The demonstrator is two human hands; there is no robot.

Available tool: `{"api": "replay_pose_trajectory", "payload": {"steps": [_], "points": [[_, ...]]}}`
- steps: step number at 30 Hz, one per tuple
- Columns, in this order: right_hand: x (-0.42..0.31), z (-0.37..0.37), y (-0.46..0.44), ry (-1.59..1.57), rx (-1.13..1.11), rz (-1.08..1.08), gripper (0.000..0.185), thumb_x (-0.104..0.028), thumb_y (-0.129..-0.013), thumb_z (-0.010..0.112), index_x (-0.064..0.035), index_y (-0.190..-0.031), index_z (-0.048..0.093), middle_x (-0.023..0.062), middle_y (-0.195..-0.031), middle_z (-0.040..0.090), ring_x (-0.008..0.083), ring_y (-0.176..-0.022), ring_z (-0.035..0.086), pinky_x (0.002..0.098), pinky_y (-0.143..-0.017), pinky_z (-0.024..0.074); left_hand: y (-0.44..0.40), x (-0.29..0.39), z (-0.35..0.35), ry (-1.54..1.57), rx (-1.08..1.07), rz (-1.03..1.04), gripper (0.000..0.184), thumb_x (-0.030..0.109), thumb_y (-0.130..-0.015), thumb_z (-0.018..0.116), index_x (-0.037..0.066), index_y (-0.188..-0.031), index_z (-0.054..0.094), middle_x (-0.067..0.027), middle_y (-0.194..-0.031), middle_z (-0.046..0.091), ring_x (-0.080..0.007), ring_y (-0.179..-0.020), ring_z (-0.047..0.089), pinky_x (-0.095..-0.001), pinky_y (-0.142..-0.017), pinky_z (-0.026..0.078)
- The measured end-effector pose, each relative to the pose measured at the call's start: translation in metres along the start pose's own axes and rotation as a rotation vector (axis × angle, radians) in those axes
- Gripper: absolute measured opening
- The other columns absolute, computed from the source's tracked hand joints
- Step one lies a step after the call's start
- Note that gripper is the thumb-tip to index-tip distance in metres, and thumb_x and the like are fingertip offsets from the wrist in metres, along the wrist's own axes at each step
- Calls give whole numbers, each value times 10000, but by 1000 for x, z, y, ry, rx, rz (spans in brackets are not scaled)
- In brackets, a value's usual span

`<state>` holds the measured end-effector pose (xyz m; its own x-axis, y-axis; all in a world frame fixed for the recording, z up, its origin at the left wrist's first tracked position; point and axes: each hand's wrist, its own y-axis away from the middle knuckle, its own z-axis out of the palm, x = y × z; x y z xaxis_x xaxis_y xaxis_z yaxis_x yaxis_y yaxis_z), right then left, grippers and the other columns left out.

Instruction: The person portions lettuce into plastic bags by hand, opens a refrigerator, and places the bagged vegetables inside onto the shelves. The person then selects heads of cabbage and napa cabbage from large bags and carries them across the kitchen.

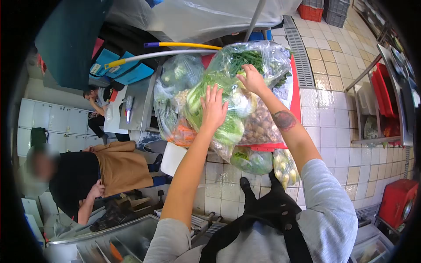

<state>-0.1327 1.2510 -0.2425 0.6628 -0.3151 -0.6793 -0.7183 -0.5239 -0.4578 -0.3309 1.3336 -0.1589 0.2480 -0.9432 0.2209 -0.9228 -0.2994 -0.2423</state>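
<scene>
My left hand (213,107) lies with fingers spread on a clear plastic bag of leafy green heads (230,130), which look like lettuce or Chinese cabbage. At the bag's upper right, my right hand (253,80) rests near its edge with fingers apart and slightly bent. Beneath and beside it are a bag of brown mushroom-like pieces (264,125), a bag of carrots (180,135) and a bag of thin green stalks (245,60). Farther left sits a bag with a pale green vegetable (177,72). A red surface (296,94) shows under the pile.
Below the pile, a bag of greens (252,161) and a bag of pale yellowish vegetables (286,170) stand near my feet. A person in a brown apron (120,168) stands left; another person sits farther back. A metal rack (397,83) is at right, red and grey crates (310,12) behind.
</scene>
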Motion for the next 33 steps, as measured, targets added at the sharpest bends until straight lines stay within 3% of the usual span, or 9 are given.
{"api": "replay_pose_trajectory", "payload": {"steps": [2,5,10,11,18,21,24,26,33], "points": [[10,26,-7,193,6,96,609,-516,-848,544,-3,-1176,554,182,-1227,547,361,-1113,538,533,-930,413,-28,-4,10,-15,-9,19,479,237,-875,564,51,-1298,436,-128,-1457,309,-357,-1384,191,-615,-1060,192],[-9,-4,-9,107,-465,456,716,-629,-822,500,-7,-1170,561,195,-1296,506,371,-1168,501,612,-942,360,-53,-4,17,-36,-106,44,477,257,-882,551,61,-1301,433,-124,-1456,318,-355,-1387,189,-612,-1062,194],[20,40,49,-197,-99,341,311,-310,-804,586,-47,-949,668,208,-895,659,343,-769,654,434,-685,515,-65,10,34,-75,-301,215,518,277,-879,534,53,-1330,414,-114,-1470,308,-325,-1398,182,-620,-1074,183],[27,55,67,-204,-124,95,277,-263,-794,585,-31,-927,658,223,-892,651,358,-786,647,457,-705,509,-64,9,45,-85,-322,258,523,275,-875,531,52,-1333,412,-115,-1470,310,-323,-1399,184,-617,-1078,178],[-3,-26,98,-415,286,310,235,-152,-824,539,39,-934,620,256,-839,622,403,-828,610,478,-768,472,-58,60,88,8,-278,298,385,209,-778,588,-29,-1079,561,-200,-1035,584,-329,-1028,538,-456,-931,394],[3,-36,87,-239,500,535,277,-215,-832,558,40,-904,636,260,-868,629,399,-880,613,463,-767,480,-58,72,83,-174,-335,329,269,209,-770,602,-16,-915,626,-187,-929,623,-316,-932,586,-427,-852,417],[69,30,66,-67,300,879,363,-325,-832,565,23,-850,669,256,-898,645,404,-920,619,430,-796,492,-60,69,105,-165,-199,401,183,201,-756,607,41,-819,669,-134,-792,659,-305,-803,620,-430,-800,414],[81,41,46,63,-121,720,352,-341,-822,554,-21,-798,699,250,-899,659,386,-916,643,408,-792,517,-50,50,120,-198,-207,393,139,193,-754,599,84,-769,684,-117,-728,662,-298,-758,626,-430,-788,407],[136,50,61,598,107,675,163,-174,-768,559,-81,-754,692,138,-762,685,283,-686,690,417,-582,549,-40,25,102,59,-213,525,310,321,-856,586,102,-645,650,-129,-626,617,-301,-637,600,-424,-669,403]]}}
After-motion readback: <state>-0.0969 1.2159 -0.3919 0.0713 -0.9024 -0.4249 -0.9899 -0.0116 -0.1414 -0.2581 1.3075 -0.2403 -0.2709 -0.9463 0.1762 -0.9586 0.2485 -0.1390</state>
